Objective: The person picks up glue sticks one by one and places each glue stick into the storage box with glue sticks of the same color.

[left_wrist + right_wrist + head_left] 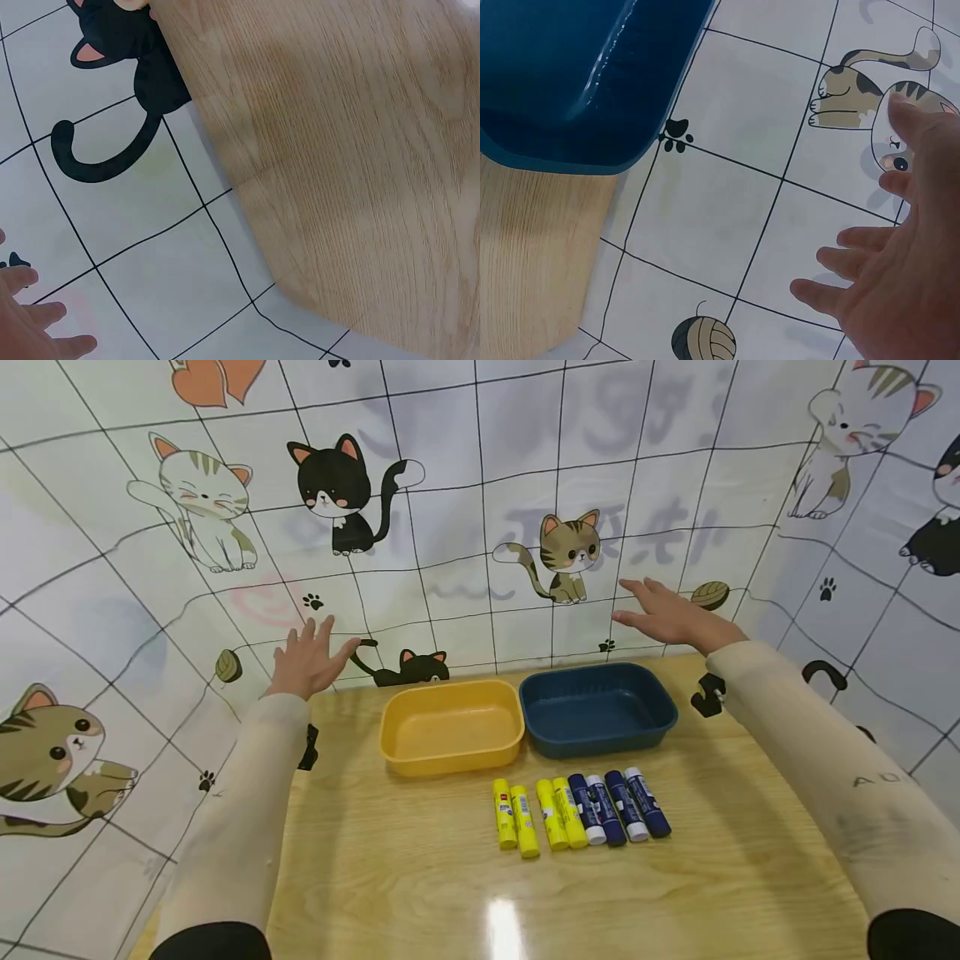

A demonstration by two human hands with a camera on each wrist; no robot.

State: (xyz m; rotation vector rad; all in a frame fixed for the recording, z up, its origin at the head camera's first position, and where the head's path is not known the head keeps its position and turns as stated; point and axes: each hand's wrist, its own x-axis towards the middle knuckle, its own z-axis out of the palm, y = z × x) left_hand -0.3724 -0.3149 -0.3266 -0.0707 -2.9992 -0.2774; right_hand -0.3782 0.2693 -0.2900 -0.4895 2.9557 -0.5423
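My left hand (pixel 306 658) is raised beyond the back left of the table, fingers spread and holding nothing. In the left wrist view, only some fingers (pixel 45 315) show at the lower left corner. My right hand (pixel 671 614) hovers past the back right, fingers extended, with nothing in it. A yellow tray (pixel 453 763) and a dark blue tray (pixel 600 745) stand side by side at the table's back. In front of them lie several yellow glue sticks (pixel 550 814) and several dark blue glue sticks (pixel 626 806) in a row. The blue tray's corner (pixel 562 161) shows beside the right hand.
The wooden table (pixel 420 893) ends at a sheet (pixel 450 552) printed with cats and grid lines, which rises behind and at both sides. Bright glare (pixel 504 931) lies on the front of the tabletop.
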